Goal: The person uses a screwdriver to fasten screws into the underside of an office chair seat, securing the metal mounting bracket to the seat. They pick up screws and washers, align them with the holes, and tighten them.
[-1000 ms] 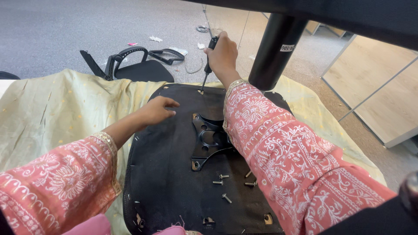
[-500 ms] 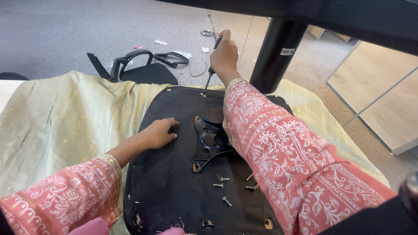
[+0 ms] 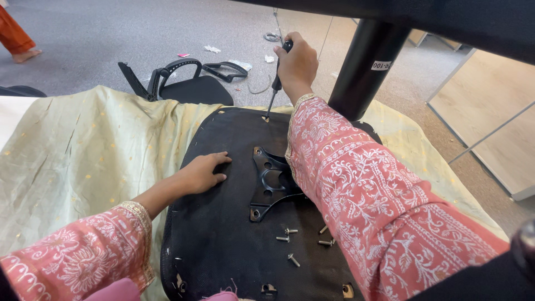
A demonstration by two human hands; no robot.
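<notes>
Loose bolts lie unfitted on seat base. Bracket holes look empty. Left hand spread flat, pressing base. Far edge: right hand fisted round screwdriver, tip in a hole. Judged early.

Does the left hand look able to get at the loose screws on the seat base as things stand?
Probably yes: the left hand lies flat on the black seat base, and bare surface separates it from the loose screws; the right sleeve only borders them.
</notes>
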